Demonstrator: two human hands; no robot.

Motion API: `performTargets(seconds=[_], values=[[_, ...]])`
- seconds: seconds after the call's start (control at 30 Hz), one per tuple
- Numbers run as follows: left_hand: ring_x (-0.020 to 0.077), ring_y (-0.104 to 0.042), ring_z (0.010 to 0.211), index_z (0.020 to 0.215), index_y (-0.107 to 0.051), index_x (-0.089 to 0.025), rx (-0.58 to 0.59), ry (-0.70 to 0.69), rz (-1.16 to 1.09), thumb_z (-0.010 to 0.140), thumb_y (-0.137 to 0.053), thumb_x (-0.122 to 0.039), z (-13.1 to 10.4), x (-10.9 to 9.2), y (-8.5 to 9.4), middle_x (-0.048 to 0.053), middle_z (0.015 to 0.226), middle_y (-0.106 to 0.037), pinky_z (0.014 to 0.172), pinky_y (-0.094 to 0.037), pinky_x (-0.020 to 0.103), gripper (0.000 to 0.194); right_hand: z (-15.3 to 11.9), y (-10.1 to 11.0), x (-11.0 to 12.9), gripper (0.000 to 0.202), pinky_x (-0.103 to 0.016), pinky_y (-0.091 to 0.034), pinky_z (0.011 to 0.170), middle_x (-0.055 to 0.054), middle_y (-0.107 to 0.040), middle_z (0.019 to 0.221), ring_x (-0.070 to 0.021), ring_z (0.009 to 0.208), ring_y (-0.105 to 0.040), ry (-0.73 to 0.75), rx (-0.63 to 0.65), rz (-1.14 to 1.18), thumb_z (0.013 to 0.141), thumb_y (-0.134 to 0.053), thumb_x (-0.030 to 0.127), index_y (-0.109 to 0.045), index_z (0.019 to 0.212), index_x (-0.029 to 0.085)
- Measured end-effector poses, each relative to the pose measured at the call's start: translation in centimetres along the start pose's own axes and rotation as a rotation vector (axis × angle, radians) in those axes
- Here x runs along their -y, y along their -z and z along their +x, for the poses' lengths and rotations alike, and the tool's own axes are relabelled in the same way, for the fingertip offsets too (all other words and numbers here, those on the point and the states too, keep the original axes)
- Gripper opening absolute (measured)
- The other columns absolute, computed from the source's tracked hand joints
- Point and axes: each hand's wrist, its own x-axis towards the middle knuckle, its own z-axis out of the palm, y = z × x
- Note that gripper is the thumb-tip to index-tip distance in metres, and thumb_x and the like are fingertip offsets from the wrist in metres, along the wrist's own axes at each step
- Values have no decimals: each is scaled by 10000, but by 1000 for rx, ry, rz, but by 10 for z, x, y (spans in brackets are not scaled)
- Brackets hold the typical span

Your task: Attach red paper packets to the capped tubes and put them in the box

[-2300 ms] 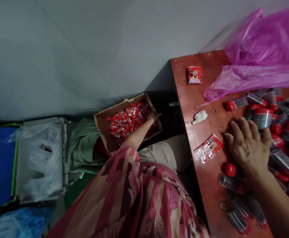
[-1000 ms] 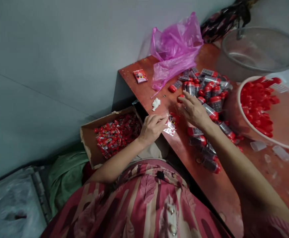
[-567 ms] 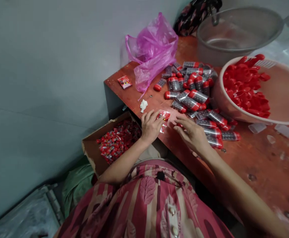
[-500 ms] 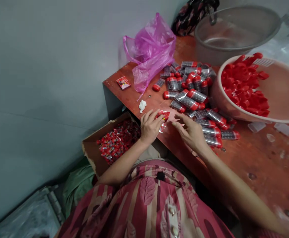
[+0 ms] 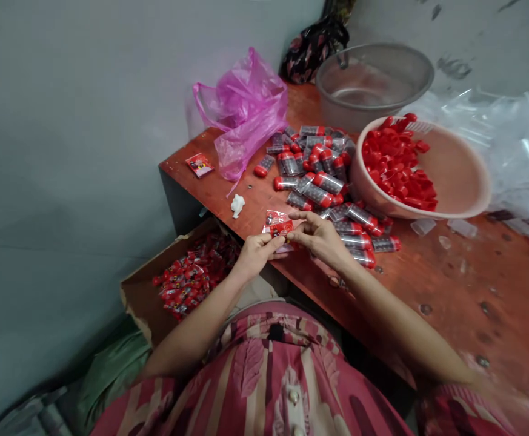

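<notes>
Head view: we hold both hands low over the near edge of the bench [image 5: 450, 290], about midway between its left corner and the place where our right forearm crosses it. The left hand [image 5: 254, 257] pinches a red printed packet [image 5: 281, 228] between thumb and fingertips. The right hand [image 5: 322, 239] has thumb and forefinger closed at the packet's right side, the fingers bent. A red-and-clear piece shows just behind the packet; whether it is a second one, we cannot tell.

Toward the left corner we note a similar flat packet [image 5: 199, 165], lying apart, and a crumpled white scrap [image 5: 237, 206] near the front edge. A thin magenta bag [image 5: 246, 100] slumps along the wall-side edge. Beyond our right hand spreads a heap of clear tubes [image 5: 319, 195] with red ends and dark contents. Beside it stands a pink basin [image 5: 459, 172], its left half piled with red plastic pieces [image 5: 395, 166]; a grey basin [image 5: 337, 112] stands behind it, toward the back edge. Clear plastic bags [image 5: 519, 139] lie to the right. Below the front edge, left of our knees, an open carton [image 5: 136, 297] holds many small red packs [image 5: 194, 275].
</notes>
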Motion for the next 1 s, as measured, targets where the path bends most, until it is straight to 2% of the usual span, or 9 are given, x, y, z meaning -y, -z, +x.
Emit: performTargets(seconds=[0.1, 0.2, 0.27, 0.37, 0.47, 0.67, 0.87, 0.93, 1.0], values=[[174, -674, 696, 640, -671, -105, -8, -5, -36, 630, -760, -404, -1, 4, -2, 51, 696, -683, 732, -564, 335, 312, 3, 13, 7, 349, -254, -399, 546, -14, -648, 699, -134, 582, -551, 104, -25, -361, 808, -580, 469, -629, 989, 174], [170, -673, 637, 588, -659, -101, -84, -16, -32, 610, -776, -386, -2, 7, -2, 57, 628, -678, 683, -568, 310, 308, 16, 33, 18, 307, -301, -421, 622, -92, -692, 919, -214, 756, -610, 217, -258, -902, 874, -502, 412, -645, 1012, 178], [166, -670, 614, 568, -653, -102, -124, -17, -44, 595, -786, -374, -3, 7, -2, 58, 611, -678, 655, -567, 292, 304, 30, 47, 24, 297, -323, -429, 632, -128, -686, 993, -260, 845, -608, 256, -334, -1187, 894, -468, 347, -628, 1074, 174], [156, -663, 588, 575, -661, -101, -167, -8, -71, 571, -798, -371, -5, 5, -2, 61, 605, -681, 616, -559, 267, 303, 50, 61, 30, 303, -355, -457, 717, -139, -666, 1100, -276, 977, -582, 412, -147, -1326, 901, -430, 219, -597, 1148, 168], [147, -656, 578, 623, -684, -99, -190, -8, -87, 565, -799, -375, -7, 1, -4, 62, 613, -684, 601, -552, 257, 305, 55, 61, 37, 309, -391, -449, 855, -118, -630, 1196, -267, 1064, -563, 524, 58, -1127, 894, -455, 217, -599, 1164, 168], [149, -645, 580, 674, -698, -94, -155, -45, -58, 544, -801, -388, -4, 0, -10, 49, 639, -672, 594, -550, 276, 338, 26, 24, 35, 430, -342, -516, 735, -66, -694, 999, -211, 848, -650, 160, 281, -322, 799, -614, 445, -616, 1151, 198], [116, -598, 552, 716, -694, -115, -134, -106, 18, 562, -784, -435, -5, -1, -12, 3, 614, -629, 550, -498, 240, 366, 17, -2, 22, 382, -271, -485, 559, -17, -675, 730, -138, 601, -608, -5, 115, -52, 669, -751, 405, -671, 954, 163], [104, -568, 528, 615, -656, -119, -174, -178, 92, 568, -768, -480, -7, -2, -2, -17, 546, -579, 531, -466, 221, 381, 18, -5, 24, 344, -262, -488, 559, -8, -670, 701, -133, 592, -607, -5, 83, -43, 647, -775, 373, -680, 902, 163], [108, -571, 538, 585, -630, -124, -225, -244, 103, 588, -731, -542, -7, -1, 17, -14, 549, -574, 541, -463, 220, 431, 18, -5, 27, 312, -260, -499, 564, -4, -674, 695, -136, 599, -621, 9, 42, -26, 648, -778, 341, -681, 894, 175]])
